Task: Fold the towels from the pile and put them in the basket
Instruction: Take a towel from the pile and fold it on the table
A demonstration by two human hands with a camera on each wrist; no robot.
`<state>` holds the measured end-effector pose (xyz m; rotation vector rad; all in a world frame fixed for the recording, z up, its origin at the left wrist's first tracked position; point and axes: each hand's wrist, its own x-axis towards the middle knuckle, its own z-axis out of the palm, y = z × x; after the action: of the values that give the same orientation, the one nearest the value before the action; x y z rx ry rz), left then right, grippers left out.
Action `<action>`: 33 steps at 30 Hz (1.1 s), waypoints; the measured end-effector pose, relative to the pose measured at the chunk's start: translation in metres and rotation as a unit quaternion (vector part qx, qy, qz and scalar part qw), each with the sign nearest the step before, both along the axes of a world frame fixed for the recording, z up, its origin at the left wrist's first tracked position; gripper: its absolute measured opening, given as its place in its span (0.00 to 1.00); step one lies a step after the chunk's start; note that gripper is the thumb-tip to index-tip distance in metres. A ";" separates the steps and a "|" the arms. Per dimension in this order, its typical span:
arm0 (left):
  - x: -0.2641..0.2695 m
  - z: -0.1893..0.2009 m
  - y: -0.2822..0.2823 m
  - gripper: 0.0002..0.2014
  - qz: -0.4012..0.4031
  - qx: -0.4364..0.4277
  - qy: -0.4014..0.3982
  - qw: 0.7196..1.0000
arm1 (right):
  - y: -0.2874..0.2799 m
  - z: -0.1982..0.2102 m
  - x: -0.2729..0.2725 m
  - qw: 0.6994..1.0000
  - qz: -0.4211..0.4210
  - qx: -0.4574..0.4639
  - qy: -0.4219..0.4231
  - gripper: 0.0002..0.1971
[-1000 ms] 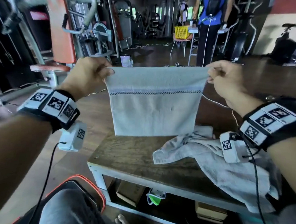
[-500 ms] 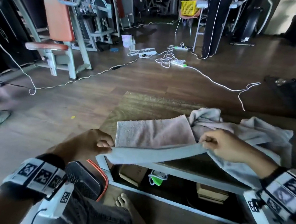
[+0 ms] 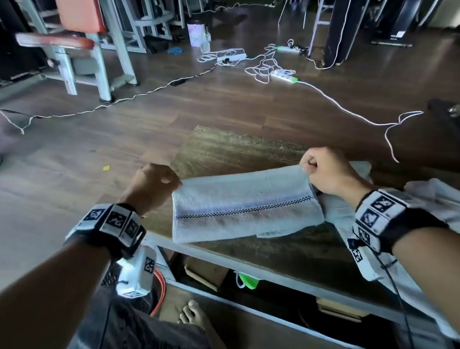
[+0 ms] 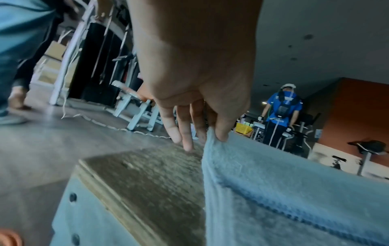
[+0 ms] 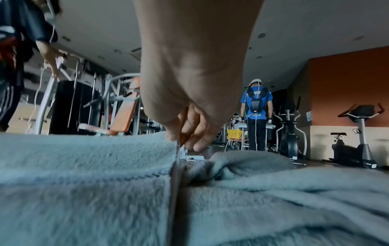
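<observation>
A pale grey towel [image 3: 246,204] with a dark checked stripe lies folded on the wooden bench [image 3: 249,148]. My left hand [image 3: 153,186] pinches its far left corner, and in the left wrist view the thumb and fingers [image 4: 221,131] nip the towel's [image 4: 284,191] edge. My right hand [image 3: 325,171] pinches the far right corner; the right wrist view shows that hand [image 5: 181,133] at the folded towel's [image 5: 84,166] corner. The pile of loose towels [image 3: 443,208] lies under and beyond my right wrist. An orange-rimmed black basket [image 3: 156,291] shows partly below my left wrist.
White cables and power strips [image 3: 284,73] trail over the wooden floor beyond the bench. A gym machine with an orange seat [image 3: 83,40] stands far left. Boxes [image 3: 206,274] sit under the bench. A person in blue [image 5: 255,113] stands far back by a yellow basket [image 5: 234,134].
The towel, held up in the air a second ago, came down onto the bench. Both hands then carried its near edge forward over the far part, folding it.
</observation>
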<state>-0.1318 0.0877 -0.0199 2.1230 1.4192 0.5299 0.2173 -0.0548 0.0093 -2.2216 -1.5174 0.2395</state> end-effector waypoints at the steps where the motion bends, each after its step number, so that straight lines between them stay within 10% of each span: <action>1: 0.003 -0.005 0.005 0.08 0.013 -0.004 -0.003 1.000 | 0.007 -0.005 0.001 1.000 -0.005 -0.009 -0.020 0.10; 12: 0.020 -0.026 0.008 0.03 -0.022 0.008 0.087 0.996 | 0.025 -0.049 0.005 0.999 -0.006 -0.036 -0.035 0.10; 27: 0.017 0.086 -0.009 0.08 -0.074 0.159 0.081 0.981 | -0.039 0.048 0.018 0.992 0.001 0.106 -0.063 0.08; 33: 0.023 0.126 -0.044 0.08 -0.051 0.253 -0.072 0.963 | -0.081 0.087 0.009 0.959 -0.060 0.266 -0.080 0.09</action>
<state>-0.1087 0.0438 0.1062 2.4662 1.1709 1.0761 0.2260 -0.1357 0.0968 -1.9143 -1.3202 -0.3582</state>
